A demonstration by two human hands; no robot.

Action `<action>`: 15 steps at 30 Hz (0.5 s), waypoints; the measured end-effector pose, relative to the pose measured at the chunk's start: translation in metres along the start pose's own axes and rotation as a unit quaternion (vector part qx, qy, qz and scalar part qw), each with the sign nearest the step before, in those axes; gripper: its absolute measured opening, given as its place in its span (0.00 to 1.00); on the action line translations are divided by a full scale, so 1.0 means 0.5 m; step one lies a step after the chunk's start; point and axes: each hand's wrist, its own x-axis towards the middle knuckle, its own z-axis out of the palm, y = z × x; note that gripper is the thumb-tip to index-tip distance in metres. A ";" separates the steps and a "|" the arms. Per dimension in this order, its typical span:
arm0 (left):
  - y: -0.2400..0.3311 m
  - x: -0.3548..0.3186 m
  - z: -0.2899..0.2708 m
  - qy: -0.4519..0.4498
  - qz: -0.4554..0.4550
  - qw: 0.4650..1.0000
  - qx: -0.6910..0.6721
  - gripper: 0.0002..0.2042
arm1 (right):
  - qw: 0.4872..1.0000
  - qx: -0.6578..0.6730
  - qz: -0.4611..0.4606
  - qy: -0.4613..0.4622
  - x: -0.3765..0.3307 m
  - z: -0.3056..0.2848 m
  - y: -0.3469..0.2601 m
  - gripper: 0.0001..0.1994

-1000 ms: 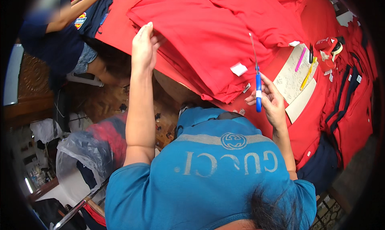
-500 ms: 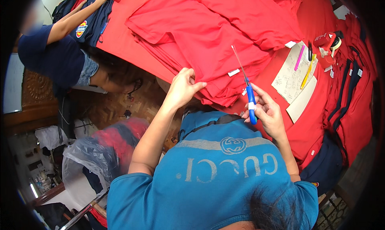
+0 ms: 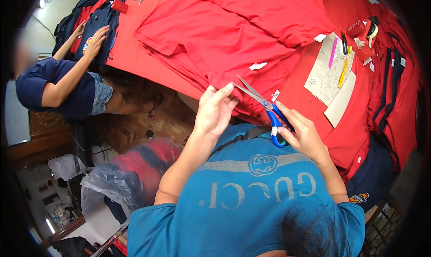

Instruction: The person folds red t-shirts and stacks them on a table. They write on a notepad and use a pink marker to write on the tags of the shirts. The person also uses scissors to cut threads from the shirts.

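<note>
My right hand (image 3: 303, 133) is closed on the handles of a pair of scissors (image 3: 268, 105) with blue grips. Their metal blades are parted and point up and left. Right beside the blade tips, my left hand (image 3: 216, 111) pinches thumb against fingers at the near edge of a red garment (image 3: 215, 59). What lies in that pinch is too small to make out. The garment is spread over a pile of red cloth, with a white label (image 3: 258, 66) showing on it.
Brown paper pieces (image 3: 321, 75) lie to the right, bearing a pink pen (image 3: 332, 52) and a yellow tool (image 3: 345, 68). A red tape dispenser (image 3: 362, 32) stands beyond. At far left, another person (image 3: 58, 84) handles navy garments (image 3: 96, 26). A plastic-wrapped bundle (image 3: 134, 167) sits lower left.
The scissors have swung left and their blades have spread, now meeting my left fingertips. My left hand has turned palm upward. The other person's hands have moved down over the navy garments, off the red object.
</note>
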 end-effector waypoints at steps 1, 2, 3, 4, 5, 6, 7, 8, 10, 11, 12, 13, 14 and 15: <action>-0.002 -0.003 0.009 -0.001 0.010 1.000 -0.002 0.09 | 1.000 -0.013 -0.012 0.014 -0.003 0.002 0.002 0.30; -0.001 -0.008 0.024 0.010 0.030 0.999 0.009 0.10 | 0.999 -0.027 -0.025 0.028 -0.004 0.004 0.003 0.30; 0.001 -0.010 0.030 0.006 0.042 0.999 0.019 0.10 | 0.999 -0.027 -0.023 0.025 -0.004 0.005 0.002 0.30; 0.001 -0.011 0.036 0.002 0.052 0.998 0.029 0.10 | 0.999 -0.027 -0.019 0.024 -0.005 0.006 0.002 0.30; 0.001 -0.012 0.039 -0.003 0.062 0.997 0.039 0.10 | 0.999 -0.028 -0.016 0.022 -0.006 0.006 0.002 0.31; 0.002 -0.011 0.042 -0.002 0.067 0.997 0.046 0.11 | 0.999 -0.030 -0.028 0.032 -0.004 0.009 0.004 0.31; 0.004 -0.011 0.043 -0.001 0.072 0.996 0.053 0.11 | 0.998 -0.031 -0.040 0.042 -0.003 0.014 0.007 0.31; 0.005 -0.011 0.045 0.000 0.076 0.995 0.060 0.11 | 0.997 -0.032 -0.052 0.052 -0.001 0.018 0.010 0.31; 0.004 -0.015 0.048 0.008 0.086 0.993 0.080 0.11 | 0.996 -0.027 -0.059 0.059 0.001 0.026 0.015 0.31; 0.004 -0.016 0.049 0.013 0.091 0.992 0.089 0.11 | 0.996 -0.025 -0.063 0.061 0.003 0.028 0.018 0.31; 0.004 -0.017 0.052 0.014 0.093 0.992 0.089 0.11 | 0.995 -0.027 -0.069 0.065 0.005 0.030 0.019 0.32; 0.005 -0.017 0.056 0.016 0.093 0.992 0.088 0.10 | 0.995 -0.030 -0.074 0.068 0.008 0.032 0.019 0.32; 0.006 -0.017 0.058 0.018 0.094 0.992 0.087 0.10 | 0.994 -0.033 -0.078 0.070 0.011 0.033 0.019 0.32; 0.005 -0.017 0.056 0.019 0.097 0.991 0.088 0.09 | 0.992 -0.040 -0.086 0.079 0.012 0.034 0.019 0.32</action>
